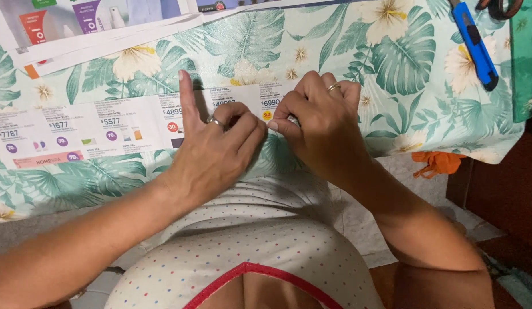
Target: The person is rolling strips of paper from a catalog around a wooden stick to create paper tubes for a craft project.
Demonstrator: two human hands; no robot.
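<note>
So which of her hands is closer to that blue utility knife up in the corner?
The right hand. It rests on the end of the paper strip, below and left of the blue utility knife, with bare tablecloth between. The left hand lies farther left.
</note>
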